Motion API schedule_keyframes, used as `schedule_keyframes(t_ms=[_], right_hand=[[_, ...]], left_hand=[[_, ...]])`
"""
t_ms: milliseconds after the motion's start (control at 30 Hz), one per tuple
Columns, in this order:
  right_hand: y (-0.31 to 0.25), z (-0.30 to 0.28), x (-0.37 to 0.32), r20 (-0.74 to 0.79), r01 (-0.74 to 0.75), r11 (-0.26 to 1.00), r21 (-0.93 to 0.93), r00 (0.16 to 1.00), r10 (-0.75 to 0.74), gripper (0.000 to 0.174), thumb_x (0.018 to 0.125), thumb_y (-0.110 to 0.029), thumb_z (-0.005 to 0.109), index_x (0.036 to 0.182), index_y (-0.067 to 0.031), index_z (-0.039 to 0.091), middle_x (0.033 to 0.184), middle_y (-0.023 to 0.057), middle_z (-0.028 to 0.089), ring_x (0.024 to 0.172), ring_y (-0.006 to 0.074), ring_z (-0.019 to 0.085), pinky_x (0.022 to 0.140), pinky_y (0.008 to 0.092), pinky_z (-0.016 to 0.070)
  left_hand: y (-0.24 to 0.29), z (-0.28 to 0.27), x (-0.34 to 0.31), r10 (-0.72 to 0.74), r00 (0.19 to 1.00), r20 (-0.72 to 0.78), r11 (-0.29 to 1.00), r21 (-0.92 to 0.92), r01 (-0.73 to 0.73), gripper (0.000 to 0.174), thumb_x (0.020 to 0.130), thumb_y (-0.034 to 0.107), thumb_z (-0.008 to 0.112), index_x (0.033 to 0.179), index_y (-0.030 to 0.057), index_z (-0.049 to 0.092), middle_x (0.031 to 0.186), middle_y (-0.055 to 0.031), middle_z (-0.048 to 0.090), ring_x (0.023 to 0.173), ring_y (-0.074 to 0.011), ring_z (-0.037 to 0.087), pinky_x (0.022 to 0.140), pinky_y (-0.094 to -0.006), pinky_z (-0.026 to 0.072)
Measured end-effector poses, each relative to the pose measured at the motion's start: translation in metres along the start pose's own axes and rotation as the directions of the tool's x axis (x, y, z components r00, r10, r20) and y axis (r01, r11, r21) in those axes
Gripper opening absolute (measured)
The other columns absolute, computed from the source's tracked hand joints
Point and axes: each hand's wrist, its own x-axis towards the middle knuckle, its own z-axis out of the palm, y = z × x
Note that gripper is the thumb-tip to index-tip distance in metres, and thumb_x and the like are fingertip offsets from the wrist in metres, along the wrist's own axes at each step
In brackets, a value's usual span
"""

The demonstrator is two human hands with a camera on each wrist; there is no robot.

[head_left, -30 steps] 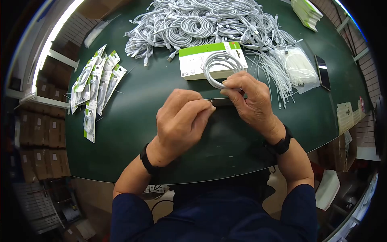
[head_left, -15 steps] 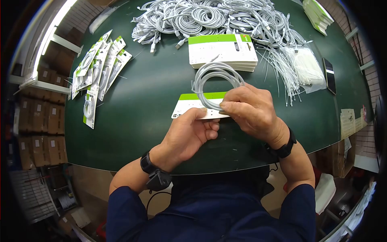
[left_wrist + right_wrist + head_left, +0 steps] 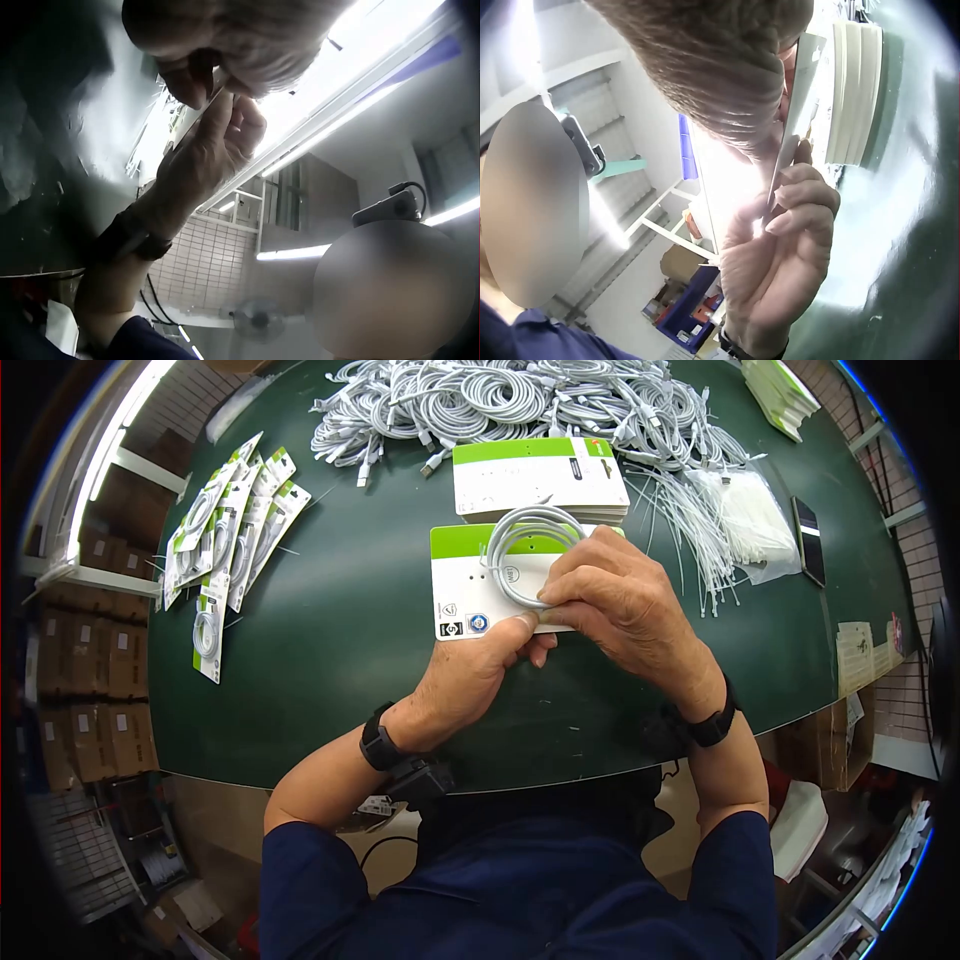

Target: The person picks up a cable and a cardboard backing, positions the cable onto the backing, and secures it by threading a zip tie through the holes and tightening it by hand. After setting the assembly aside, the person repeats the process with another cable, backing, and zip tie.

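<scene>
My left hand [image 3: 465,678] grips a white and green packaging card [image 3: 448,582] by its lower edge, thumb on the printed front and fingers behind. My right hand [image 3: 628,595] pinches a coiled white cable [image 3: 495,555] at its lower right side. The coil stands over the face of the card, and one thin tip sticks up at its top. Seen edge-on in the right wrist view, the card [image 3: 802,90] runs between the thumb and fingers of the left hand [image 3: 780,240]. In the left wrist view the right hand [image 3: 199,161] meets the left at the card.
Behind the card lies a stack of similar cards [image 3: 540,482]. A heap of coiled cables [image 3: 480,410] spreads along the back. Loose zip ties [image 3: 690,545], a bag of ties [image 3: 750,525] and a phone [image 3: 808,542] lie right. Cards with cables [image 3: 232,540] lie left.
The left hand has come from an empty curled pose to gripping a card, which now tilts up to face the camera. The right hand keeps the cable coil, now over the card.
</scene>
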Motion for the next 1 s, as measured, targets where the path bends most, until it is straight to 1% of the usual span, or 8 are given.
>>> schedule_keyframes(t_ms=[67, 167, 267, 367, 567, 767, 900, 1000], right_hand=[[0.000, 0.004, -0.001, 0.015, -0.016, 0.998, 0.053, 1.000, 0.016, 0.021, 0.076, -0.010, 0.086, 0.092, -0.0092, 0.074, 0.090, 0.0032, 0.070, 0.085, 0.0251, 0.063, 0.078, 0.0369, 0.0516], [0.004, 0.010, -0.003, 0.036, -0.048, 0.992, 0.116, 0.998, 0.044, 0.020, 0.077, -0.010, 0.086, 0.093, -0.0091, 0.075, 0.091, 0.0036, 0.071, 0.086, 0.0246, 0.064, 0.078, 0.0361, 0.0523], [0.007, 0.012, -0.005, 0.063, -0.098, 0.980, 0.171, 0.994, 0.088, 0.019, 0.077, -0.009, 0.087, 0.094, -0.0088, 0.077, 0.092, 0.0034, 0.072, 0.087, 0.0232, 0.064, 0.078, 0.0357, 0.0529], [0.007, 0.014, -0.006, 0.084, -0.169, 0.958, 0.234, 0.985, 0.153, 0.019, 0.077, -0.008, 0.088, 0.094, -0.0079, 0.078, 0.092, 0.0033, 0.072, 0.087, 0.0223, 0.064, 0.077, 0.0353, 0.0534], [0.007, 0.030, -0.010, 0.113, -0.206, 0.940, 0.273, 0.977, 0.182, 0.021, 0.075, -0.008, 0.089, 0.093, -0.0063, 0.079, 0.092, 0.0040, 0.074, 0.088, 0.0228, 0.065, 0.076, 0.0349, 0.0547], [0.011, 0.029, -0.010, 0.141, -0.191, 0.942, 0.276, 0.978, 0.157, 0.024, 0.075, -0.008, 0.090, 0.097, -0.0064, 0.080, 0.094, 0.0062, 0.075, 0.088, 0.0236, 0.068, 0.077, 0.0348, 0.0572], [0.008, 0.028, -0.011, 0.153, -0.210, 0.942, 0.260, 0.973, 0.175, 0.025, 0.076, -0.008, 0.089, 0.099, -0.0066, 0.080, 0.096, 0.0082, 0.075, 0.090, 0.0253, 0.071, 0.079, 0.0347, 0.0588], [0.008, 0.028, -0.011, 0.137, -0.173, 0.960, 0.218, 0.980, 0.145, 0.026, 0.076, -0.008, 0.089, 0.100, -0.0068, 0.080, 0.097, 0.0092, 0.076, 0.092, 0.0264, 0.073, 0.080, 0.0350, 0.0594]], left_hand=[[-0.003, -0.004, -0.001, 0.011, 1.000, 0.003, 1.000, -0.009, -0.011, 0.021, 0.102, 0.012, 0.058, 0.116, 0.0006, 0.068, 0.094, -0.0074, 0.074, 0.078, -0.0125, 0.067, 0.067, -0.0241, 0.0473], [0.000, -0.011, -0.002, -0.028, 1.000, 0.010, 1.000, 0.014, 0.028, 0.024, 0.099, 0.008, 0.058, 0.118, -0.0036, 0.064, 0.099, -0.0132, 0.071, 0.084, -0.0180, 0.067, 0.075, -0.0316, 0.0543], [-0.003, -0.013, 0.000, 0.020, 0.999, 0.049, 0.999, -0.031, -0.019, 0.026, 0.100, 0.011, 0.059, 0.121, -0.0031, 0.063, 0.103, -0.0126, 0.071, 0.083, -0.0175, 0.066, 0.076, -0.0322, 0.0543], [-0.003, -0.017, -0.001, -0.007, 0.998, 0.056, 0.997, -0.076, 0.011, 0.029, 0.103, 0.017, 0.061, 0.126, -0.0008, 0.061, 0.105, -0.0109, 0.071, 0.082, -0.0161, 0.066, 0.072, -0.0310, 0.0536], [-0.008, -0.010, 0.003, -0.042, 0.983, -0.177, 0.999, 0.003, 0.043, 0.031, 0.105, 0.026, 0.065, 0.126, 0.0045, 0.059, 0.100, -0.0044, 0.068, 0.073, -0.0082, 0.063, 0.055, -0.0222, 0.0470], [-0.009, -0.007, 0.005, 0.022, 0.971, -0.238, 0.995, 0.103, 0.002, 0.026, 0.104, 0.020, 0.066, 0.124, 0.0048, 0.060, 0.096, -0.0033, 0.067, 0.061, -0.0047, 0.058, 0.045, -0.0186, 0.0413], [-0.006, -0.006, 0.006, 0.013, 0.966, -0.258, 0.999, 0.053, 0.001, 0.027, 0.103, 0.018, 0.066, 0.125, 0.0045, 0.059, 0.096, -0.0040, 0.067, 0.060, -0.0043, 0.057, 0.045, -0.0187, 0.0418], [-0.006, -0.007, 0.007, 0.026, 0.970, -0.241, 0.999, 0.032, -0.019, 0.028, 0.102, 0.017, 0.066, 0.126, 0.0042, 0.058, 0.096, -0.0044, 0.067, 0.060, -0.0043, 0.057, 0.044, -0.0187, 0.0410]])
